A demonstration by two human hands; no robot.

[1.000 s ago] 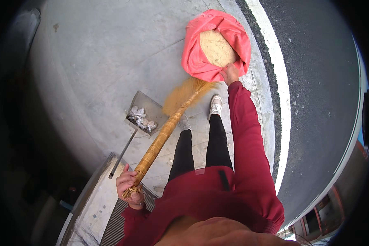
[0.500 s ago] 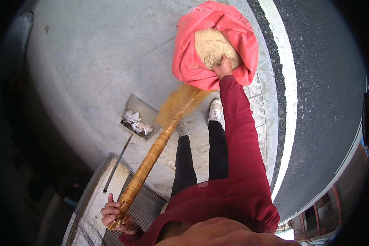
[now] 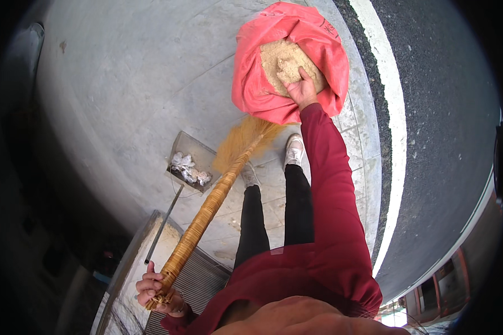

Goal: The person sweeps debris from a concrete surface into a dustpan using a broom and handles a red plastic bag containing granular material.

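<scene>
My left hand (image 3: 157,291) is wrapped round the top of a long straw broom (image 3: 202,216). The broom slants away from me, and its yellow bristles spread on the ground by my feet. Beyond them stands a red woven sack (image 3: 249,75), its mouth rolled open around pale, sawdust-like powder (image 3: 273,60). Inside the mouth, my right hand (image 3: 302,91) is cupped palm up with a heap of the powder on it. The thumb shows, while the fingers are mostly hidden beneath the heap.
Left of the bristles lies a long-handled dustpan (image 3: 200,146) holding crumpled white tissues (image 3: 183,163). A step with a ribbed mat (image 3: 191,273) is at the lower left. On the right, pavement meets a dark road (image 3: 441,128) with a white line (image 3: 394,123).
My right hand, fingers buried in the powder before, has turned palm up and lifted a heap of it. The left hand still grips the broom in about the same place.
</scene>
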